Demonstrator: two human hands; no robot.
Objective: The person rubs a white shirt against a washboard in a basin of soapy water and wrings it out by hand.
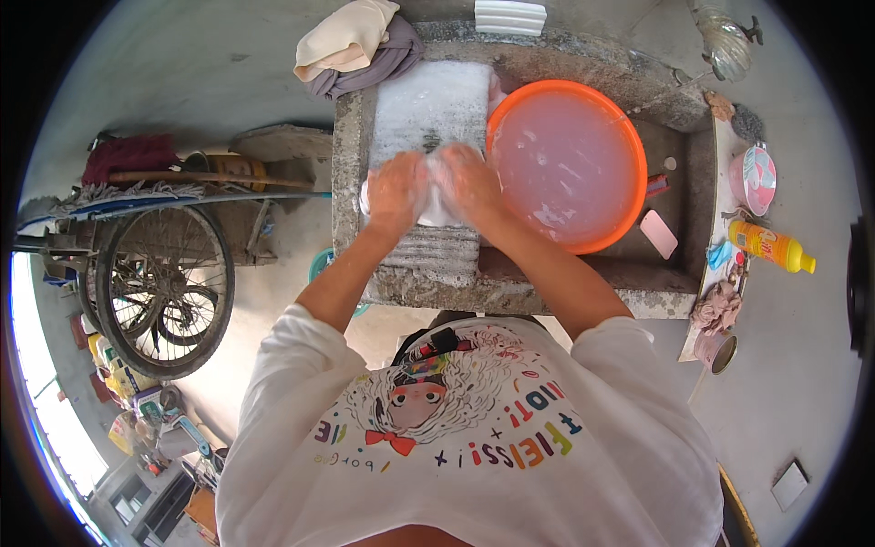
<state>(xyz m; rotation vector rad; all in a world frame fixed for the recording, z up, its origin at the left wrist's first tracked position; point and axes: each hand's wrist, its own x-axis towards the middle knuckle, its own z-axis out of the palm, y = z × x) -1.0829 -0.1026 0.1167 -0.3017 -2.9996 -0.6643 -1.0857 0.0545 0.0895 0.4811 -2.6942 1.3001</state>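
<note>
A white soapy cloth point(434, 91) lies over the ridged concrete washboard point(428, 251) at the left of a stone sink. My left hand point(398, 193) is closed on a bunched part of it. My right hand point(467, 187) grips the same bunch, close beside the left. Suds cover the fingers of both hands, and slight motion blur softens them. A small dark patch shows on the cloth just beyond my hands. To the right of my right hand, an orange basin point(641, 164) holds cloudy, soapy water.
Beige and grey cloths point(351, 41) rest on the sink's far left corner. A pink bar point(658, 234) lies in the sink. A yellow bottle point(770, 246) and a pink-and-white bowl point(753, 180) are along the right ledge. A tap point(729, 50) is at far right, a wheel point(164, 292) at left.
</note>
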